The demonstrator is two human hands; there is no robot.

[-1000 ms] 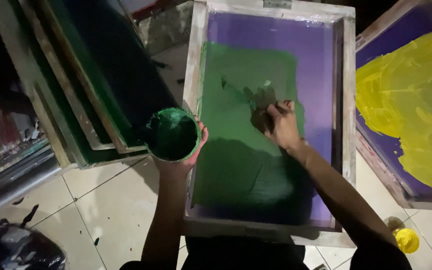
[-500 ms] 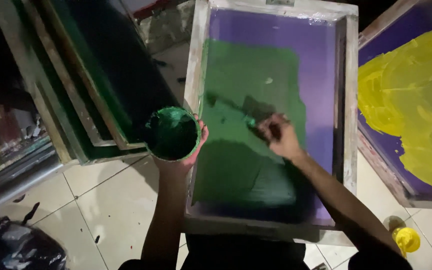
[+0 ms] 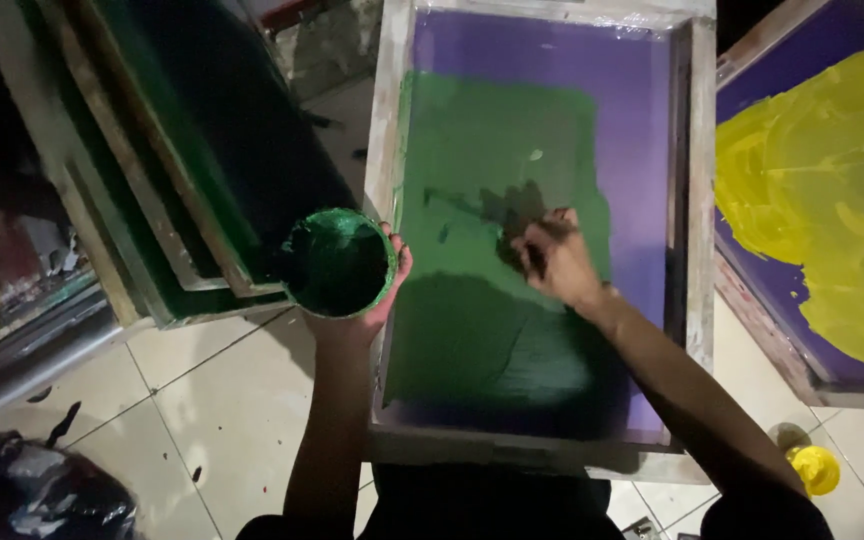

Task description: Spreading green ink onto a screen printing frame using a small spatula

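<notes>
Right hand (image 3: 552, 262): fingertips dark with paint, whatever they press on the green-coated screen (image 3: 492, 180) cannot be told. Left hand (image 3: 372, 300): palm hidden behind the green paint cup (image 3: 339, 262). Yellow-coated screen (image 3: 822, 200): cut off by the right edge. Stacked frames (image 3: 152, 170): tops cut off, interiors lost in dark. Black bag (image 3: 42, 490): cropped at the bottom corner. Yellow lid (image 3: 814, 468): partly hidden behind the right arm.

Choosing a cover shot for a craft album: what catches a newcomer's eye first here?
The green paint spread over the purple screen at centre, under the right hand. Next, the green-smeared pot in the left hand, and the yellow-coated screen at right.
</notes>
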